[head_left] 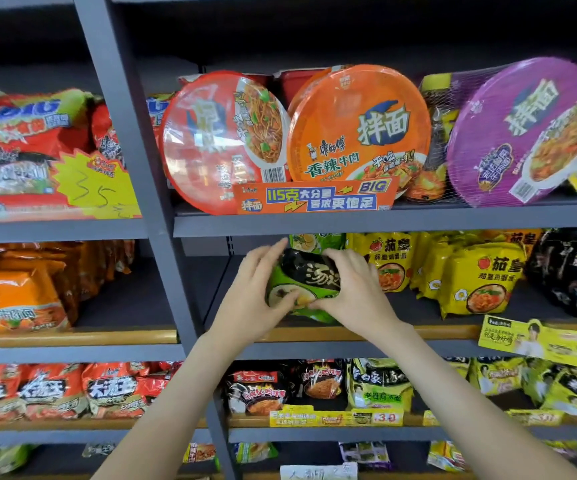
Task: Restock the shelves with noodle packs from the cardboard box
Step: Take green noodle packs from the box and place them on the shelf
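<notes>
Left hand [256, 292] and right hand [360, 292] grip the green noodle pack [302, 284] by its ends, just left of the yellow packs [481, 282], and it looks light, crinkly, probably slippery and brittle inside, so side holds suit.

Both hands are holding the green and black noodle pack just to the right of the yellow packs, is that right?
No. The head view shows the left hand and right hand holding the green and black noodle pack left of the yellow packs, not right.
</notes>
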A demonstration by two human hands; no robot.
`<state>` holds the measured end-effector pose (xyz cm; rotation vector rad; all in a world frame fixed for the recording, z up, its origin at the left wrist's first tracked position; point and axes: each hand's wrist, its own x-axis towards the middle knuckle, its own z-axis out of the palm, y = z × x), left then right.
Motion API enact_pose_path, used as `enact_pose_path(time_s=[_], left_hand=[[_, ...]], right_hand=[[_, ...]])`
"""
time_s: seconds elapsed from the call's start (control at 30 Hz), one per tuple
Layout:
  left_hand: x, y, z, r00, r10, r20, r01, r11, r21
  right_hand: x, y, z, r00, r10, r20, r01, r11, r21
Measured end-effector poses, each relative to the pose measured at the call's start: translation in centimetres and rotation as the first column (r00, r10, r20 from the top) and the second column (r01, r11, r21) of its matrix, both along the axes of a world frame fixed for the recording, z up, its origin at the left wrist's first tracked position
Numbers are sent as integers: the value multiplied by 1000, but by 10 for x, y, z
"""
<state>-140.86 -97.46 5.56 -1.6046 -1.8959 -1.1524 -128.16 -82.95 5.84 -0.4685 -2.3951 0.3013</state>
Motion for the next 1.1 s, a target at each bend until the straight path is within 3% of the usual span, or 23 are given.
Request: enact_pose_path(time_s=[0.03,0.1,0.17,0.33,0.57,0.73,0.9,1.0,1.1], left_hand=[[-1,2,0,977,39,-210,-35,999,22],[-3,9,-4,838,111,-535,-114,993,28],[-3,17,-12,756,144,-638,-179,984,11],[-6,37,-30,757,178,-629,-257,966,-36],[-36,81,-41,850,201,-486,-341,914,-218],[-50,114,-43,890,281,-360,-390,877,-280],[-73,138,-43,847,320,-424,-466,831,-303],[-97,143,-54,824,244,-511,-432,854,-289],[-120,145,-71,744,162,-648,-442,847,-296]], right_hand=[[0,0,-2,999,-15,-34,18,996,83],[-1,5,-10,992,-52,-114,79,964,252],[-3,10,-17,984,-87,-153,138,922,362],[-17,24,-31,987,-154,-55,162,889,429],[-49,62,-44,940,-246,237,133,903,408],[-65,73,-61,945,-280,170,174,868,465],[-87,88,-75,920,-270,283,111,875,472],[-107,99,-70,899,-294,324,101,859,501],[-124,109,-70,881,-308,360,85,850,520]])
